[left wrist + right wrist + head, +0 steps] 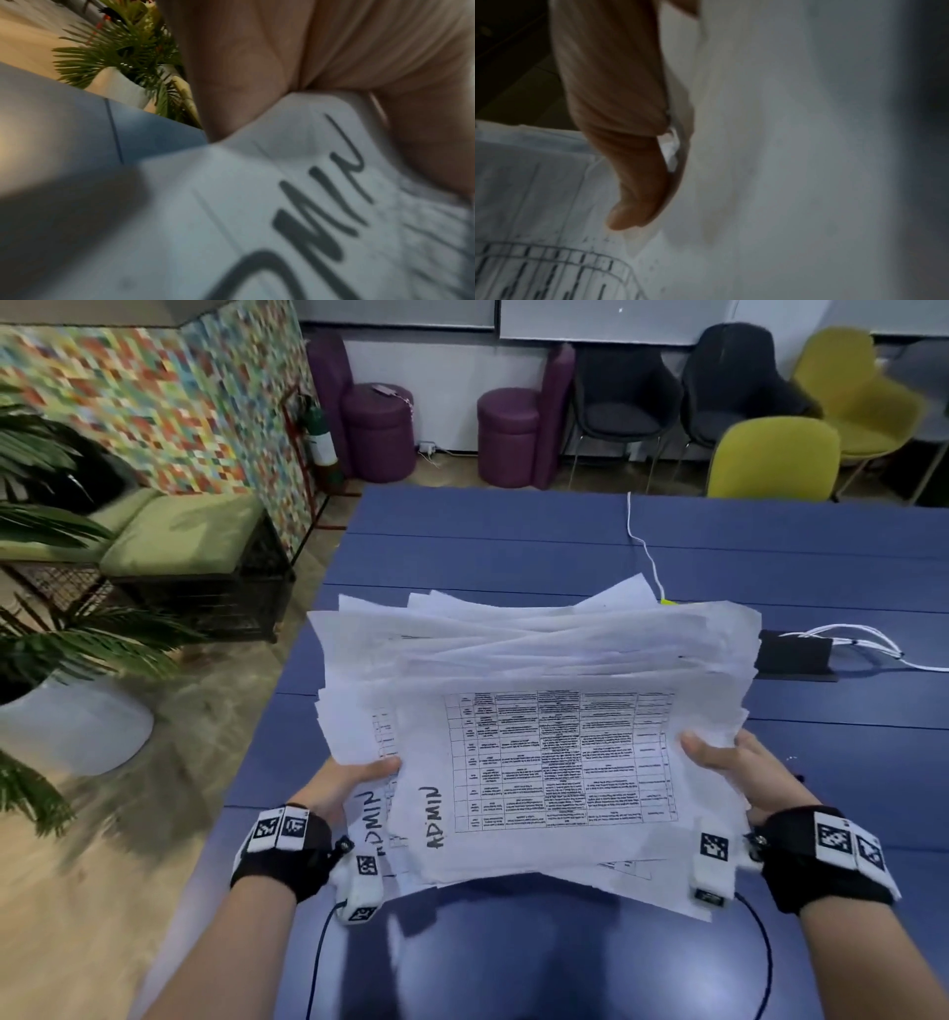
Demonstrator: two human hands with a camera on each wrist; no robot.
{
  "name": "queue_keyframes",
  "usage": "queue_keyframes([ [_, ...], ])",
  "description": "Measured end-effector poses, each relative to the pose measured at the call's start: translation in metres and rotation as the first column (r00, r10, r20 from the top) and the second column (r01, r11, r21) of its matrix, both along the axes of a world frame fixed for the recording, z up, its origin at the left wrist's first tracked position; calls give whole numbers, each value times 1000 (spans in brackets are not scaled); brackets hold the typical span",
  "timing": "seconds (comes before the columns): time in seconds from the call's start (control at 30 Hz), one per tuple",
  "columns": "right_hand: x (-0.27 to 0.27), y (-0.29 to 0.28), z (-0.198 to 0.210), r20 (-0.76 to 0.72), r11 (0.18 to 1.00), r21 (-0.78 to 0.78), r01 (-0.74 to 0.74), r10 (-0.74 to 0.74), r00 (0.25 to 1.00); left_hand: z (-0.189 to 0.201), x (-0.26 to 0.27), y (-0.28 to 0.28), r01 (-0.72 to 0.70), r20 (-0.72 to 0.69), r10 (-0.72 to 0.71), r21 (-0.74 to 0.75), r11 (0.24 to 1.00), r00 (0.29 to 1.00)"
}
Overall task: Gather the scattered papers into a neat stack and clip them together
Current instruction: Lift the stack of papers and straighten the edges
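Observation:
A thick, uneven pile of white papers (539, 711) hangs above the blue table (513, 541), its sheets fanned out at the far end. The top sheet shows a printed grid and the handwritten word ADMIN. My left hand (354, 775) grips the pile's left edge with the thumb on top. My right hand (729, 762) grips the right edge the same way. The left wrist view shows the papers (257, 203) and the palm (282, 50) close up. In the right wrist view a thumb (628, 142) presses on the papers (782, 162). The fingers under the pile are hidden.
A black flat object (793, 654) with white cables (862, 639) lies on the table right of the pile. A small yellow thing (667, 601) peeks out behind the papers. Chairs (770, 459) stand beyond the far edge, a green bench (179, 536) and plant (51, 629) to the left.

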State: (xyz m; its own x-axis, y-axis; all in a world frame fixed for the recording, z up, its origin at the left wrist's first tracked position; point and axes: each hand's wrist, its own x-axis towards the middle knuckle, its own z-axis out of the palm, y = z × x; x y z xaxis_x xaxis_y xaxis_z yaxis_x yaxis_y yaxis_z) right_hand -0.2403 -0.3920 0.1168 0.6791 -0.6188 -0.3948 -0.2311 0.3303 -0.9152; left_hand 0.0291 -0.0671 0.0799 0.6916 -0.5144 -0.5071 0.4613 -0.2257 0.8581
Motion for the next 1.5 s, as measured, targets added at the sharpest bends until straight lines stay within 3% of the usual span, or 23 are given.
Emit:
queue_keyframes([
  [0.07,-1,0,0,19,1000,12,6,-7,1000,6,4,-4,17,115,-17,3,1000,993],
  [0.2,14,11,10,146,979,-175,107,-82,986,21,13,-20,-46,308,73,-94,994,948],
  [0.33,31,31,5,153,922,-367,127,-75,985,25,16,-24,-67,363,108,-124,990,925],
  [0.47,45,55,-53,23,934,-304,186,-188,982,7,9,-27,33,322,-39,24,999,946],
  [0.53,58,63,-71,-4,941,-251,227,-236,972,4,1,-37,19,288,-38,68,997,957],
  [0.67,79,54,-69,17,942,-155,297,-298,954,5,5,-48,-51,317,34,46,998,948],
  [0.8,66,38,-60,-6,926,-183,330,-336,942,5,11,-47,-113,292,101,24,993,951],
  [1.0,49,37,6,145,928,-250,278,-248,958,3,18,-38,-177,252,179,-32,984,951],
  [1.13,22,18,-19,182,971,-191,140,-105,978,-9,30,-18,-79,257,81,-19,997,963],
  [1.23,15,30,-54,78,985,-107,136,-128,989,-20,25,-22,51,232,-63,54,997,971],
  [1.37,24,37,-73,24,966,-103,238,-237,971,-25,15,-37,49,241,-63,62,997,968],
  [1.5,23,25,-77,28,962,-100,255,-254,967,-26,17,-38,37,260,-64,106,994,963],
])
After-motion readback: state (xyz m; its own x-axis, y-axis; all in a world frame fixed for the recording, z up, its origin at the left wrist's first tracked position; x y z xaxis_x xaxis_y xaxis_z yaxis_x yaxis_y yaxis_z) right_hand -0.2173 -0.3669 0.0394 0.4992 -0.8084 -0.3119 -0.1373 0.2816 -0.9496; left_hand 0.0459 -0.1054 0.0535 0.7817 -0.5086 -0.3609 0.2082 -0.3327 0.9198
